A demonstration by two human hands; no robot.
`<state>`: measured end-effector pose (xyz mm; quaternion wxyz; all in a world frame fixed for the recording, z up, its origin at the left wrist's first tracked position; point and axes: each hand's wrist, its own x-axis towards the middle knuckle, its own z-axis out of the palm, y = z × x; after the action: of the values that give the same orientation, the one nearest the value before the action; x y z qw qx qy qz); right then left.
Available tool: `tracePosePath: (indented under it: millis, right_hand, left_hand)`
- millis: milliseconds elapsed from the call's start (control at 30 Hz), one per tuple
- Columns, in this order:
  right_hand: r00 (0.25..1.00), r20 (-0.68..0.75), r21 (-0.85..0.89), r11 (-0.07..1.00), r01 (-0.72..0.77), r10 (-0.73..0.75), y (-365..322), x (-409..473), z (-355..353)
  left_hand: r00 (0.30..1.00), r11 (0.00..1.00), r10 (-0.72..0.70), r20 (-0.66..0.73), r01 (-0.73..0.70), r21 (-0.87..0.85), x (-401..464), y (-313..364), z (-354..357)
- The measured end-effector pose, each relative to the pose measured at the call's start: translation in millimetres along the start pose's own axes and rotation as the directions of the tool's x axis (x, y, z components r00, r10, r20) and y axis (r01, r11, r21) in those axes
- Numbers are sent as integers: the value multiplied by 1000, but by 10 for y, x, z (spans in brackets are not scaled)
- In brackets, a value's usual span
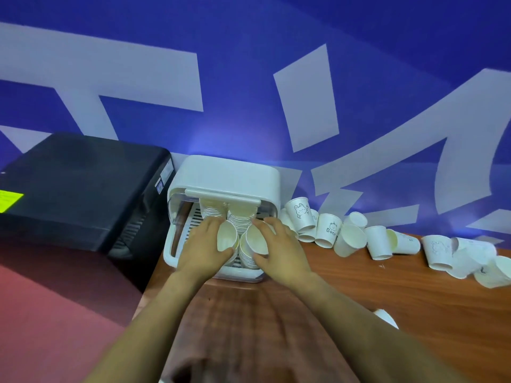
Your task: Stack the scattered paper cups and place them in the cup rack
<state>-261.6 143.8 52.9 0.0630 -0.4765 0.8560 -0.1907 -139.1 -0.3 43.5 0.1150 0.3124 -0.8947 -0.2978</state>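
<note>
- Wooden table (pixel 359 286) against blue wall.
- White cup rack (pixel 221 175), lid raised: stacked paper cups (pixel 240 217) lying inside.
- Left hand (pixel 204 244), right hand (pixel 279 244): each curled around a cup stack's front end.
- Loose cups (pixel 351 239) scattered at right.

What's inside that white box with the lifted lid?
Inside the cup rack, stacks of paper cups lie on a slatted tray. Both hands, left hand and right hand, hold the front stacks, hiding their lower parts.

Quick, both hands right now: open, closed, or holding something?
Left hand: holding a paper cup over the cup rack.
Right hand: holding another cup atop a stack there.
</note>
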Motion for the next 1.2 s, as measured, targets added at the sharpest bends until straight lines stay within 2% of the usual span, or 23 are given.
tracePosePath:
  millis: [200,433,500,600,667,767,1000,1200]
  right_hand:
    - [986,167,58,998,-22,12,142,-23,122]
    - [963,268,73,997,-37,16,243,-49,107]
    - [964,264,108,992,-60,30,282,-76,77]
    - [978,202,178,980,-89,52,402,-193,-11]
    - [981,170,206,970,-127,92,510,-311,-88]
    - [969,156,211,952,-224,194,715,-549,-225]
    - [906,143,214,881,-421,398,1351,-1239,-539]
    - [865,164,248,829,-502,475,1846,-1618,-706]
  left_hand:
    - [993,997,-75,96,77,-8,1,-37,155]
    - [981,993,-116,154,109,51,30,-22,174]
    - [987,994,-101,124,94,57,-7,66,152]
    - [998,997,-49,-26,47,-54,-151,279,123]
    - [991,994,21,-133,-35,-105,-256,430,126]
    - [976,978,147,-161,-167,-121,-338,688,200]
    - [959,944,283,8,-277,-176,-493,1291,740]
    - [943,965,254,216,-233,-119,-648,1633,1393]
